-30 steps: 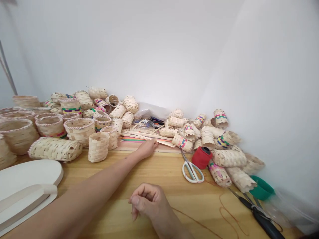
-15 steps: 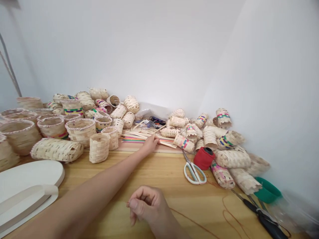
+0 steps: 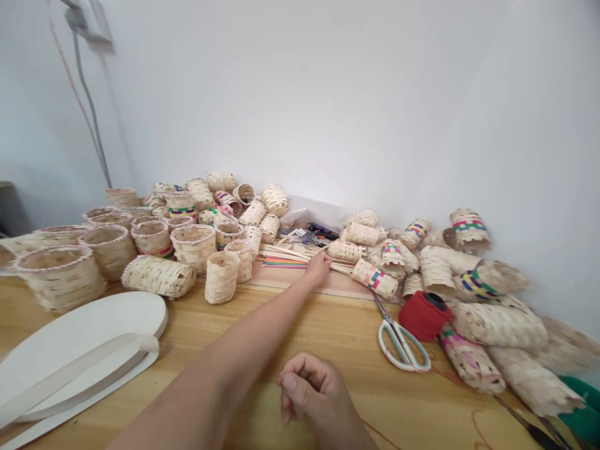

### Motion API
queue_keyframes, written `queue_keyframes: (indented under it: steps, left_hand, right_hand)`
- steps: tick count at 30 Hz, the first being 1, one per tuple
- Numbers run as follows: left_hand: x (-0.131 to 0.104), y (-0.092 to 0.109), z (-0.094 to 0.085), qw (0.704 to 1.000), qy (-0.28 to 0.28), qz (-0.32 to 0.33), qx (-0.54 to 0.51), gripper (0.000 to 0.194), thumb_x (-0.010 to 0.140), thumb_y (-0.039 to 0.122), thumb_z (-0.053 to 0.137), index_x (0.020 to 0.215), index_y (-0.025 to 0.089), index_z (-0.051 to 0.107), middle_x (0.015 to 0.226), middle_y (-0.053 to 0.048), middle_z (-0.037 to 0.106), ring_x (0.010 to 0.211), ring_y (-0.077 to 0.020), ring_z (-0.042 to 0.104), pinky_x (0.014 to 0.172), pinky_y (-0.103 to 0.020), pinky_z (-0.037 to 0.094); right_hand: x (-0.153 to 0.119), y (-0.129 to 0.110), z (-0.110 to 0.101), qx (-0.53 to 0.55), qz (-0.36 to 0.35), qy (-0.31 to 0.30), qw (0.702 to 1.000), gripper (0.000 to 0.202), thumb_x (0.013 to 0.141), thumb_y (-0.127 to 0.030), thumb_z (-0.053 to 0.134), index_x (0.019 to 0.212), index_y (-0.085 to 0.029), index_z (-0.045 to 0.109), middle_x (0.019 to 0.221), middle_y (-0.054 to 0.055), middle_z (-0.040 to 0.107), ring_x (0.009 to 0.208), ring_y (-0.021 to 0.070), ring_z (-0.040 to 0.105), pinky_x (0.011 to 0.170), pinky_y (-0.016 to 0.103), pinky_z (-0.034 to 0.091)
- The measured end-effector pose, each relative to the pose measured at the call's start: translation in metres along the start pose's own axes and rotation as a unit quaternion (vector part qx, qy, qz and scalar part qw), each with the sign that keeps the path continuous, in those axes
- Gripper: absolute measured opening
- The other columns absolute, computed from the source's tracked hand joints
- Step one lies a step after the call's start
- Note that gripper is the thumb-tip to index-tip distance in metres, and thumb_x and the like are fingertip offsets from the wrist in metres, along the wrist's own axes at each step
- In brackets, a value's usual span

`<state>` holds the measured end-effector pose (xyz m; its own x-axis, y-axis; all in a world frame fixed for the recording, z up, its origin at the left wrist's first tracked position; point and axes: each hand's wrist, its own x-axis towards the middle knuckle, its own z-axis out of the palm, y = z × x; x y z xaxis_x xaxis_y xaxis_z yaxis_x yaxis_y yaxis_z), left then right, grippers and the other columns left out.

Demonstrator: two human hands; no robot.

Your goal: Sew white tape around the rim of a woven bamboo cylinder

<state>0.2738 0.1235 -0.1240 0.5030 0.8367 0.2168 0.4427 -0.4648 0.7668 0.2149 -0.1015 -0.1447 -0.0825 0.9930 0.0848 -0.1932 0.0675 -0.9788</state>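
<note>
My left hand (image 3: 319,269) reaches far forward onto a pile of thin pale and coloured strips (image 3: 285,257) on a pinkish board; its fingers are closed on some of the strips. Near the front, my right hand (image 3: 312,387) is curled, thumb against the index finger. A thin brown thread (image 3: 379,432) runs over the wood from beneath the right wrist, and a tiny end shows at the fingertips. White-handled scissors (image 3: 403,344) lie to the right, beside a red spool (image 3: 424,315).
Many woven baskets (image 3: 193,245) stand and lie at the left, with more (image 3: 499,322) heaped at the right. A white coil of strip (image 3: 94,331) lies front left. Dark-handled tools (image 3: 539,434) and a green roll (image 3: 581,406) are at lower right.
The view has turned left, so the scene sits further right. My left hand stays at the strips, its fingers now lower among them. My right hand keeps its curled shape.
</note>
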Motion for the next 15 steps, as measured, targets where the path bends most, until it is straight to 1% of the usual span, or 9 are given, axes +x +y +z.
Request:
queue_keyframes:
  steps: [3,5,8,11,13,15]
  left_hand:
    - [-0.015,-0.006,-0.006,1.000,0.008,0.011,0.000,0.029,0.090,0.029,0.053,0.115,0.015,0.054,0.115,-0.009,0.057,0.097,-0.0208,0.059,0.081,-0.041,0.051]
    - [-0.031,-0.012,-0.014,1.000,0.011,0.020,0.008,0.028,0.090,0.029,0.053,0.115,0.015,0.055,0.114,-0.009,0.058,0.096,-0.0206,0.059,0.081,-0.040,0.052]
    - [-0.062,-0.019,-0.029,0.998,0.012,0.041,0.035,0.028,0.090,0.029,0.053,0.114,0.014,0.055,0.113,-0.009,0.058,0.094,-0.0202,0.060,0.080,-0.040,0.052]
    - [-0.090,-0.023,-0.041,0.994,0.016,0.080,0.071,0.027,0.090,0.029,0.053,0.113,0.014,0.056,0.112,-0.009,0.059,0.095,-0.0201,0.060,0.081,-0.040,0.052]
    - [-0.099,-0.023,-0.047,0.990,0.024,0.104,0.096,0.026,0.090,0.029,0.053,0.113,0.015,0.056,0.114,-0.009,0.058,0.097,-0.0205,0.059,0.082,-0.041,0.051]
    - [-0.096,-0.023,-0.051,0.984,0.032,0.121,0.124,0.027,0.090,0.029,0.053,0.113,0.015,0.056,0.116,-0.009,0.057,0.099,-0.0211,0.058,0.084,-0.042,0.050]
  right_hand:
    - [-0.001,-0.003,0.002,-0.004,-0.001,0.036,0.999,0.042,0.076,-0.056,0.063,0.070,-0.015,0.056,0.050,-0.003,0.054,0.042,0.0058,0.043,0.045,0.018,0.030]
    - [-0.002,-0.005,0.006,-0.007,0.000,0.056,0.998,0.043,0.073,-0.057,0.064,0.069,-0.016,0.054,0.050,-0.004,0.053,0.041,0.0059,0.042,0.044,0.018,0.029]
    - [-0.004,-0.009,0.012,-0.020,0.003,0.044,0.999,0.046,0.072,-0.061,0.063,0.070,-0.016,0.054,0.051,-0.003,0.053,0.041,0.0065,0.042,0.044,0.018,0.030]
    - [-0.006,-0.010,0.017,-0.036,-0.007,0.039,0.999,0.045,0.074,-0.060,0.062,0.071,-0.016,0.055,0.052,-0.003,0.053,0.043,0.0071,0.044,0.045,0.019,0.032]
    - [-0.008,-0.010,0.018,-0.038,-0.017,0.056,0.998,0.044,0.075,-0.059,0.062,0.071,-0.016,0.055,0.052,-0.003,0.053,0.043,0.0068,0.043,0.045,0.019,0.031]
    - [-0.009,-0.011,0.018,-0.031,-0.019,0.074,0.997,0.044,0.074,-0.059,0.062,0.071,-0.016,0.054,0.051,-0.004,0.051,0.042,0.0062,0.041,0.044,0.018,0.029]
